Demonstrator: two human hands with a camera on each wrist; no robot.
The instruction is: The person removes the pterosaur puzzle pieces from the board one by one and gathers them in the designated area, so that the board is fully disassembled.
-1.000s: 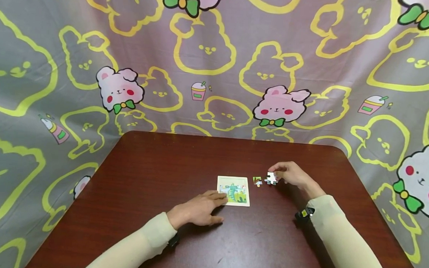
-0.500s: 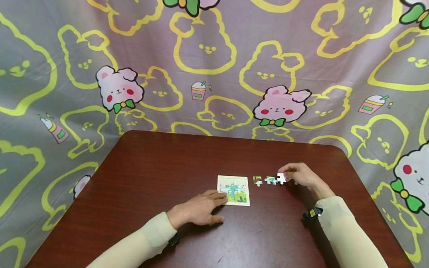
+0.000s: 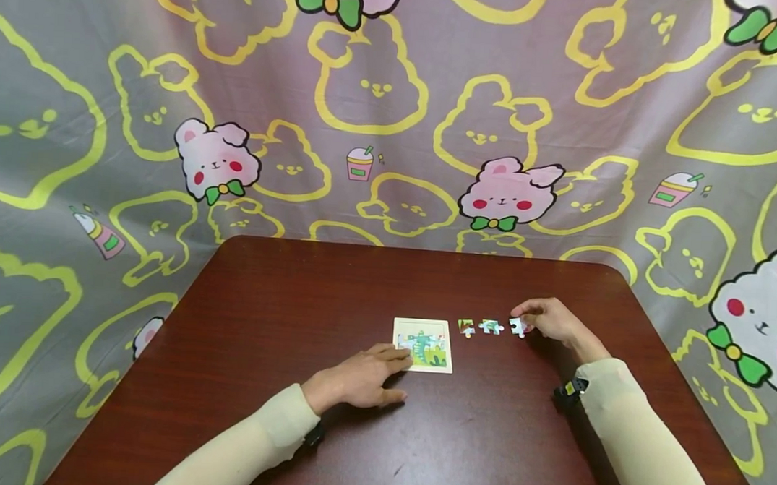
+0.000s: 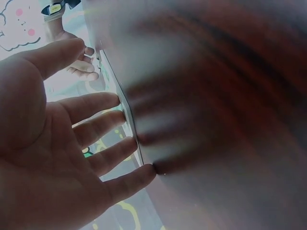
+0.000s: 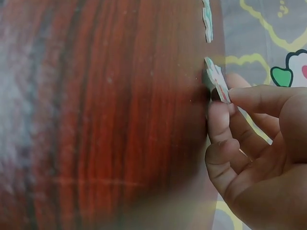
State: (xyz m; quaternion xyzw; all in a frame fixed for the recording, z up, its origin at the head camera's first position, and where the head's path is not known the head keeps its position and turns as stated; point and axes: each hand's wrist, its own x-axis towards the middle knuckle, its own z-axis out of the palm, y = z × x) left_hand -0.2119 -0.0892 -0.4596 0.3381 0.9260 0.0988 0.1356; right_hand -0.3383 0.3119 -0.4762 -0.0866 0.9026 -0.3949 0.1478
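My left hand (image 3: 359, 377) lies with fingers spread, its fingertips on the left edge of a square puzzle board (image 3: 450, 350) with a green picture. In the left wrist view the fingers (image 4: 98, 129) are straight along the board's edge. To the right, my right hand (image 3: 551, 320) pinches a jigsaw piece (image 3: 517, 326) between thumb and fingers. The right wrist view shows this piece (image 5: 218, 80) tilted, one end low by the table. Two other jigsaw pieces lie between board and hand: one brown and green (image 3: 466, 327), one blue and green (image 3: 490, 326).
A dark red-brown wooden table (image 3: 282, 303) carries everything. Behind and beside it hangs a grey cloth (image 3: 392, 149) with rabbit and yellow outline prints. Each wrist wears a small black device (image 3: 571, 389).
My right hand has moved right with the pinched piece, past the blue and green piece, which now lies in plain view. The left hand stays in place.
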